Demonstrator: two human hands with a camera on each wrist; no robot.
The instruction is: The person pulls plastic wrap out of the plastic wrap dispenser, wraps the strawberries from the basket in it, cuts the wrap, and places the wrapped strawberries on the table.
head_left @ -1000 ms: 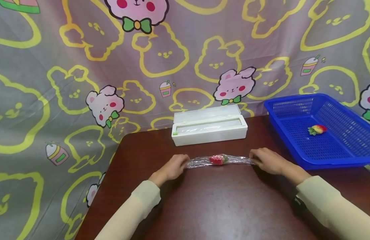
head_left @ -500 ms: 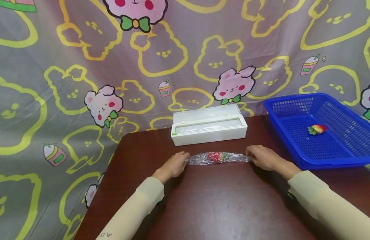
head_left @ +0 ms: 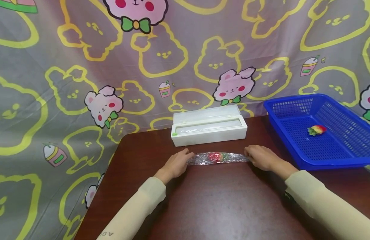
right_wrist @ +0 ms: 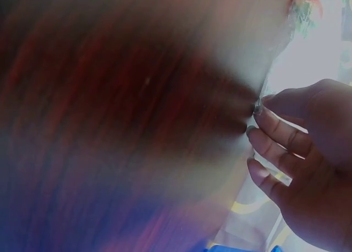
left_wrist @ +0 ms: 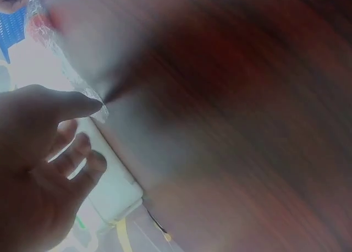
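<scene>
A red strawberry (head_left: 215, 156) with green leaves lies rolled inside a long strip of clear plastic wrap (head_left: 201, 160), low over the table. My left hand (head_left: 176, 165) pinches the strip's left end; in the left wrist view the thumb (left_wrist: 82, 104) presses at the film's tip while several fingers curl below it. At the opposite end, my right hand (head_left: 261, 157) pinches the twisted film between thumb and index finger (right_wrist: 278, 128), the other fingers bent beside them. The wrap runs nearly straight from hand to hand.
Behind the strip stands a white plastic-wrap dispenser box (head_left: 210, 136), its lid raised against the patterned curtain (head_left: 185, 40). To the right is a blue basket (head_left: 338, 162) holding another strawberry (head_left: 317, 130). The dark wooden table (head_left: 221, 203) spreads in front.
The strip with the strawberry has shifted slightly away from me and come level. My right hand has moved a little left and my left hand a little right, closer together.
</scene>
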